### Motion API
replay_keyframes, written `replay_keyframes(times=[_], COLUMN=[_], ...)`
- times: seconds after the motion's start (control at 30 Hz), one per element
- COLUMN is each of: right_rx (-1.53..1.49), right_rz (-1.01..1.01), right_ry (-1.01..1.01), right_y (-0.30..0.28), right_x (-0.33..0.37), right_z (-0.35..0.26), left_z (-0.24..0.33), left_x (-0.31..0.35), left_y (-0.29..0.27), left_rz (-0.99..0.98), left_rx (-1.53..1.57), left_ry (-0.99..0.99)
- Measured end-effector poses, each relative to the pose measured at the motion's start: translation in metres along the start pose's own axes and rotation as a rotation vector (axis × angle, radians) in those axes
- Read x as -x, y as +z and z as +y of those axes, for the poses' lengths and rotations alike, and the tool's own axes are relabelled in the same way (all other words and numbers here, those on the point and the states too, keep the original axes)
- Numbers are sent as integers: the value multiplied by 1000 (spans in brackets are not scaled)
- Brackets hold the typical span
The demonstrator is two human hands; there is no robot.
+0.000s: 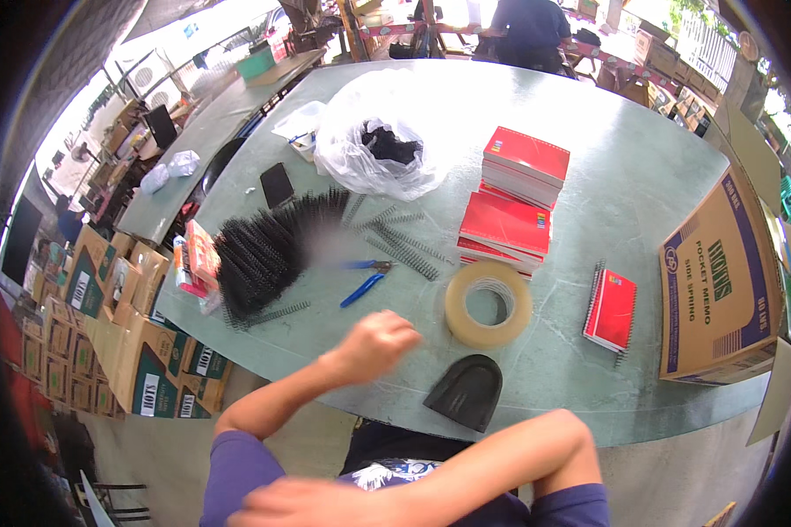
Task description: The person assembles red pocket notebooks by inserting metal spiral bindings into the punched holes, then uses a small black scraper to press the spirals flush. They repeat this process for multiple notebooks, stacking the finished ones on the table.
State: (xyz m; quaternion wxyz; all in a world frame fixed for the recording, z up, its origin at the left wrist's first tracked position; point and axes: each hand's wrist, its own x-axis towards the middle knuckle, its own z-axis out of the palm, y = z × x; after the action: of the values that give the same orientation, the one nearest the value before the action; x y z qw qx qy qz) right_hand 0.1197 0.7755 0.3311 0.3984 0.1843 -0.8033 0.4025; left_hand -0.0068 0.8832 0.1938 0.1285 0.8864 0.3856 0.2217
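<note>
My left hand (374, 345) is raised over the near part of the table, fingers curled closed; whatever may be inside is hidden. My right forearm crosses my body to the left, and my right hand (308, 504) is smeared by motion at the lower edge, its fingers unclear. Beyond my left hand lie blue-handled cutting pliers (366, 285). A big roll of clear tape (459, 327) rests to its right, with a dark, round-ended flat piece (468, 393) nearer me. Loose black spiral coils (404, 249) lie beside a thick pile of black coils (259, 255).
Red spiral notebooks (506, 220) stand in two stacks. One red notebook (613, 309) with a black coil lies near an open cardboard carton (721, 281). A white plastic bag (343, 154) holds black material. Cartons (154, 378) stand left of the green table (606, 193). A person (531, 31) is at the back.
</note>
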Motion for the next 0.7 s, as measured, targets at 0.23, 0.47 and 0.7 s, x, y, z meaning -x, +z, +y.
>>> replay_keyframes(times=[0.23, 0.47, 0.7], right_rx=[-361, 903, 1367], right_rz=[-163, 170, 238], right_ry=[-141, 533, 790], right_y=[33, -169, -210], right_x=[-11, 107, 167], right_z=[-4, 97, 125], left_z=[-81, -72, -52], left_x=[106, 99, 62], left_y=[-54, -30, -14], left_rz=[60, 297, 191], left_rx=[-715, -588, -371], left_ry=[-408, -380, -424])
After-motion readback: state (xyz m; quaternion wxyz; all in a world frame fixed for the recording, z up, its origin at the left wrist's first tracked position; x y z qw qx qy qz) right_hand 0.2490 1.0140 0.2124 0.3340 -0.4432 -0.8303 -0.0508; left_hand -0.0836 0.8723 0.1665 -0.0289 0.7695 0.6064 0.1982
